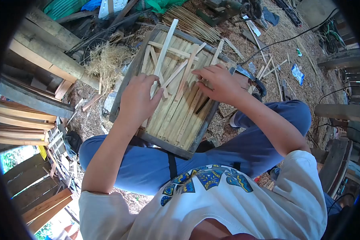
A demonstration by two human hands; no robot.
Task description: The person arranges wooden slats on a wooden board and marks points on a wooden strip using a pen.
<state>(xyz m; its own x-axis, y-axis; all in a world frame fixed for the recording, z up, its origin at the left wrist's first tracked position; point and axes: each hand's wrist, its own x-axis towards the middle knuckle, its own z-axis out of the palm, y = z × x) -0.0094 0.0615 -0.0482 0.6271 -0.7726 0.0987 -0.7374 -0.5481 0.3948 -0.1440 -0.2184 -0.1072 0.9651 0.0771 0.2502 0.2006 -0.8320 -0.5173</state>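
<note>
My left hand is at the left side of a slatted wooden panel with a dark frame. A long pale wood strip runs between its thumb and fingers and slants up past the panel's far edge. Over the right side, my right hand has its fingers bent and the thumb apart from them, with nothing visible between. Several loose wood strips lie crossed on the slats between the hands. Beneath the right hand, a thin dark stick-like object rests on the panel.
A saw with a black handle lies just right of the panel. Bundled thin sticks are on the ground beyond it, and wood shavings are heaped to the left. A black cable crosses the ground at right.
</note>
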